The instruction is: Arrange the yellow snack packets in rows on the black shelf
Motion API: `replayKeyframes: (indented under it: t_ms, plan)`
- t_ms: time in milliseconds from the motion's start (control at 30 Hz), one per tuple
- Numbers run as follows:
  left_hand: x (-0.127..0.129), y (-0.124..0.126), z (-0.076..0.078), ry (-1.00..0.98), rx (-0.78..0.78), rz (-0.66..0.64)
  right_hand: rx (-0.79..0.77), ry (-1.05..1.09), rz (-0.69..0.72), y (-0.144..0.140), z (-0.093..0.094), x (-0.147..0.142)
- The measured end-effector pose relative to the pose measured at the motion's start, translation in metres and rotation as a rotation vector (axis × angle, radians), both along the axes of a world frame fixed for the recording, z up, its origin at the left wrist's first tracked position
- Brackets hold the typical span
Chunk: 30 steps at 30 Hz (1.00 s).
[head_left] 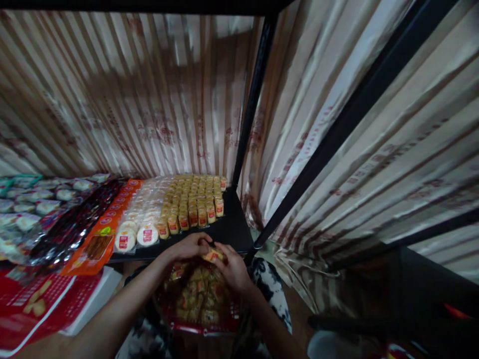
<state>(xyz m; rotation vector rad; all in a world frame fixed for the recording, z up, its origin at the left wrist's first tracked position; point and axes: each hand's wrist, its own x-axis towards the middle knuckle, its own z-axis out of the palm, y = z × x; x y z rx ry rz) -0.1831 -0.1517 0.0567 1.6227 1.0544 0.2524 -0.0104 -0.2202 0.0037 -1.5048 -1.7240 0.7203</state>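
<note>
Both hands meet over a red bag (pixel 202 329) in my lap, filled with small yellow wrapped snack packets (pixel 198 294). Between them is one wrapped snack packet (pixel 214 254) with a reddish label. My left hand (pixel 190 248) grips it from the left, fingers bent, while my right hand (pixel 232 267) closes on its right side. Some fingertips are hidden behind the packet. Just beyond, rows of the same kind of snack packets (pixel 192 214) stand on the black shelf (pixel 232 227).
Left of the rows lie round white wrapped cakes (pixel 147 235), an orange snack bag (pixel 95 247), dark shiny packets (pixel 75 219) and several white packets (pixel 45 207). A red and white box (pixel 86 304) stands at lower left. Black posts (pixel 254 99) and pleated curtains (pixel 168 99) enclose the shelf.
</note>
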Motion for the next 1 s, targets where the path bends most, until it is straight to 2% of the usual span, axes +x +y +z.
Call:
replayKeyframes:
  t_ms: [133,267,533,600,700,833,1000]
  plan:
    - [0.01,0.027,0.003,-0.112,0.151,-0.024,0.016,0.243,-0.125,0.024,-0.001,0.007]
    - [0.031,0.06,0.011,-0.185,0.207,0.02,0.046,0.351,-0.215,0.057,0.004,0.014]
    - [0.075,0.132,0.041,0.028,0.532,0.007,0.062,0.445,-0.24,0.13,0.022,0.041]
    - [0.085,0.145,0.046,0.076,0.567,-0.011,0.049,0.427,-0.246,0.144,0.024,0.048]
    - [0.099,0.16,0.053,0.109,0.623,-0.031,0.071,0.279,-0.298,0.164,0.031,0.057]
    - [0.117,0.18,0.056,0.115,0.644,0.022,0.107,0.122,-0.396,0.189,0.04,0.063]
    - [0.126,0.205,0.053,0.124,0.595,0.136,0.127,0.095,-0.518,0.22,0.029,0.063]
